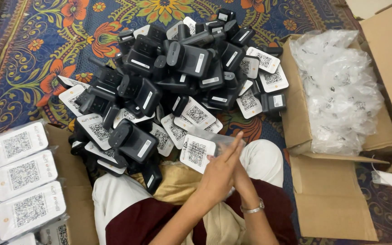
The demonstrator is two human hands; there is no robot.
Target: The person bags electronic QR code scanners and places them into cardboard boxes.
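Note:
A white-faced device with a square code label [197,153] sits partly inside a clear plastic sleeve [218,137] just above my lap. My left hand [218,174] lies over its right edge, fingers pressed flat and pointing up. My right hand [242,178], with a metal bangle at the wrist, is tucked under and behind the left and touches the same sleeve. Right in front of me rises a big pile of black devices with white labelled faces [182,72].
An open cardboard box [296,118] full of empty clear plastic sleeves [336,86] stands at the right. A flat box at the left holds bagged devices [23,174] in rows. A patterned floral rug [32,54] lies underneath. A white cable [386,178] rests far right.

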